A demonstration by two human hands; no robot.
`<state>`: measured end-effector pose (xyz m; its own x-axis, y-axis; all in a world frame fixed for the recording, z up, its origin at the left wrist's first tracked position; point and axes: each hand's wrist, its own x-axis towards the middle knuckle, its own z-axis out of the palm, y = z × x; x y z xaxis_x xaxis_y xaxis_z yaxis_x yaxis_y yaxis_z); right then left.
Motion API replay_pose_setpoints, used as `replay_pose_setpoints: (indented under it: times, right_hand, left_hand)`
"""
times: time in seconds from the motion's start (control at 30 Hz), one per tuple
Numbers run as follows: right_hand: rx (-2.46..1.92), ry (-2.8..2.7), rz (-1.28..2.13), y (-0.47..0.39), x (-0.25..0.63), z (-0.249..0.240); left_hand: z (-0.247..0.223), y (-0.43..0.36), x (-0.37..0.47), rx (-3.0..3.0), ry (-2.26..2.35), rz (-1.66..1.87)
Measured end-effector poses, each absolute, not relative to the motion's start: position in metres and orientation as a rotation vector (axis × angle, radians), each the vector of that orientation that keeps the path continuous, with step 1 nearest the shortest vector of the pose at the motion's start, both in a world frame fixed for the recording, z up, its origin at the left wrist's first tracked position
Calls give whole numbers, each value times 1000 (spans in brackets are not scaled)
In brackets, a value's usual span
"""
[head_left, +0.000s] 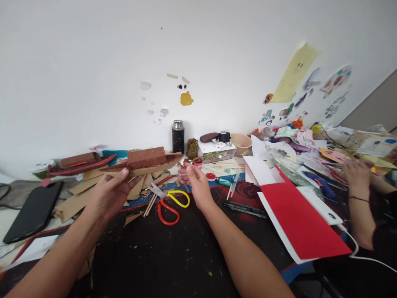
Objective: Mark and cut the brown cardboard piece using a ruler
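Note:
A model boat with a brown canopy and a tan hull is held up at the left of centre. My left hand grips it at its left part, thumb on the near side. Close to the boat's right tip is my right hand, its thumb and forefinger pressed together; whatever lies between them is too small to make out. Scissors with a red and a yellow handle lie open on the table between my hands, beside thin wooden sticks.
A second boat, cardboard scraps and a black phone are at left. A black flask stands behind. Right are a cutter, red paper and another person's hands.

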<state>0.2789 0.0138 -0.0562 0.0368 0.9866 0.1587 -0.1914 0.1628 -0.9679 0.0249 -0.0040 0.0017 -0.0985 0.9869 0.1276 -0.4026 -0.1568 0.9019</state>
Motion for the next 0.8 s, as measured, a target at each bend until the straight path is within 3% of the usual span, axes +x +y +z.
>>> replay_pose_setpoints:
  times: [0.5,0.8]
  right_hand:
    - [-667,-842,1573,6,268,-48]
    - [-604,-863,1657,9,276,-47]
  left_hand:
    - [-24,-20,56,808,782,1361]
    - [-23,-11,0,967,760,1108]
